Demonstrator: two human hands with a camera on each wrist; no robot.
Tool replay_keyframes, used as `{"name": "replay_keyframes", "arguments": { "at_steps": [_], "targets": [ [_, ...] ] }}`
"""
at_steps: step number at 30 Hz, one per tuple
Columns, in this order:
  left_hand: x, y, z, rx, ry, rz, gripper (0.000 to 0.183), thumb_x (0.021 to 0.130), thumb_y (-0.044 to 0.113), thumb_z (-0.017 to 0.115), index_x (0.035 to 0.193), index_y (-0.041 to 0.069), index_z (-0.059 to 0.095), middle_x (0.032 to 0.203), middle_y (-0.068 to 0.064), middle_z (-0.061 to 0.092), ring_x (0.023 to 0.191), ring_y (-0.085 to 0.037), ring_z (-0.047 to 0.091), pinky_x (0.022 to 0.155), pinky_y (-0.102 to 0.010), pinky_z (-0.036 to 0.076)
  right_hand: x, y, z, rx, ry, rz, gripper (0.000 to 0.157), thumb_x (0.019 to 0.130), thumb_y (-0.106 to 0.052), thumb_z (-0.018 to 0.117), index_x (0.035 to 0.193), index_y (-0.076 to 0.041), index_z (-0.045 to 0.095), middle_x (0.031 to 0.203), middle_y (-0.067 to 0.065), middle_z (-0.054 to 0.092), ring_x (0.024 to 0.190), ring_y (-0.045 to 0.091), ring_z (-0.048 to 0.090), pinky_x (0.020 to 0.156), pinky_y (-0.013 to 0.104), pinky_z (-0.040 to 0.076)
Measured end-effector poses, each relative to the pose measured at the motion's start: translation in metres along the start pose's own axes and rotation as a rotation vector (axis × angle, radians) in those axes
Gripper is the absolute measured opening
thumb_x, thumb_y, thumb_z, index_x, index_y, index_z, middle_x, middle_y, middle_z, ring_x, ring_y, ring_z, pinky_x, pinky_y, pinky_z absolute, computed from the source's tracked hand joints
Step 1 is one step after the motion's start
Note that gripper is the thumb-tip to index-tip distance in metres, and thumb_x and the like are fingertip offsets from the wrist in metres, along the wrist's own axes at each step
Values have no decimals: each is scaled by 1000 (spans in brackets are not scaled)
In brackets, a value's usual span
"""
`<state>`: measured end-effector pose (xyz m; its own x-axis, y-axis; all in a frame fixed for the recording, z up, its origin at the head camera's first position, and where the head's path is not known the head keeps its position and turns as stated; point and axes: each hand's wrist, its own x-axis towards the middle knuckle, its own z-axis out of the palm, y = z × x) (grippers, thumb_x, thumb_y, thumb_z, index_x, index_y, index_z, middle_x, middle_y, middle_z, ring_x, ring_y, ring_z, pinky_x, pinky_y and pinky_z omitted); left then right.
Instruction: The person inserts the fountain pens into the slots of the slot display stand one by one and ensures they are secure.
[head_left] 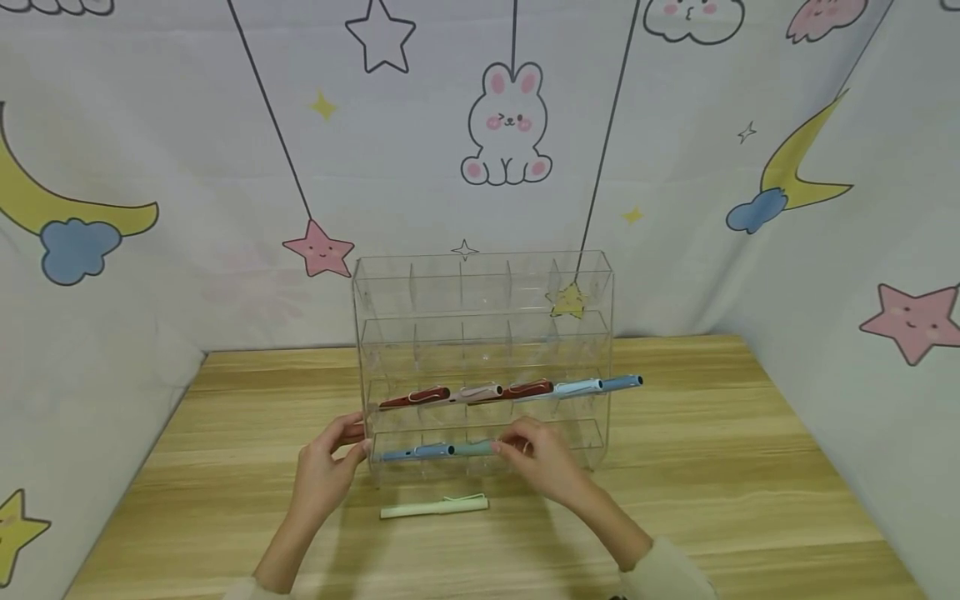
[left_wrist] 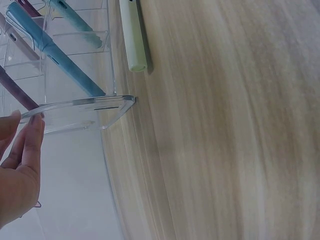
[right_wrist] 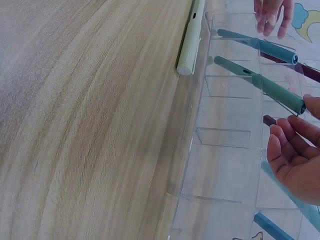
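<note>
A clear acrylic pen rack with stepped compartments stands on the table. My left hand holds its left side wall, thumb in front and fingers behind. In the lowest tier, a blue pen lies slanted in the leftmost compartment. Beside it is a green pen, its capped end between the thumb and index finger of my right hand; the other fingers curl loosely. In front of the rack, a pale green pen lies on the table, its clip towards the back.
In the tier above lie several pens: a dark red one, a pinkish grey one, another dark red one, a light blue one and a blue one. A printed white curtain hangs behind the wooden table.
</note>
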<state>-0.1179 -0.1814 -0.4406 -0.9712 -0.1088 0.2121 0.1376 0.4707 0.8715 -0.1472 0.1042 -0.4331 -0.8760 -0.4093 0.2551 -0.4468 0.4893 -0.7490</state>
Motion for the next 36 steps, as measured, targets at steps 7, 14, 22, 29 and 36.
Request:
{"name": "replay_keyframes", "arguments": {
  "at_steps": [7,14,22,29,36],
  "targets": [
    [0,0,0,2,2,5,33,82,-7,63,115,-3,57,99,-18,64,94,-32,61,73,-34,56,-1,0,0,10,-32,-49,12,86,-10,64,93,-1,65,79,-1,59,69,8,53,57,20,50],
    [-1,0,0,3,1,11,33,82,-8,62,115,-4,57,99,-18,64,94,-32,61,72,-33,56,-1,-2,-2,39,-59,-74,13,86,-7,64,96,0,65,81,0,59,70,11,53,58,20,50],
    [0,0,0,2,3,6,33,82,-8,62,115,-3,57,99,-18,64,94,-33,61,71,-32,56,-2,-3,-4,71,-50,-99,15,83,-4,66,97,1,65,82,2,60,70,10,53,58,21,50],
    [0,-1,0,3,3,10,33,82,-8,62,115,-4,57,99,-18,64,94,-33,61,72,-33,56,-13,-1,-10,70,-58,-51,8,82,-6,67,81,-7,60,77,-4,57,67,7,52,56,20,49],
    [0,-1,0,1,10,23,33,82,-8,62,114,-4,57,98,-18,64,93,-33,61,71,-33,56,-24,6,3,61,-211,-41,7,83,-4,66,89,-1,65,84,4,63,72,6,54,62,19,51]
  ]
}}
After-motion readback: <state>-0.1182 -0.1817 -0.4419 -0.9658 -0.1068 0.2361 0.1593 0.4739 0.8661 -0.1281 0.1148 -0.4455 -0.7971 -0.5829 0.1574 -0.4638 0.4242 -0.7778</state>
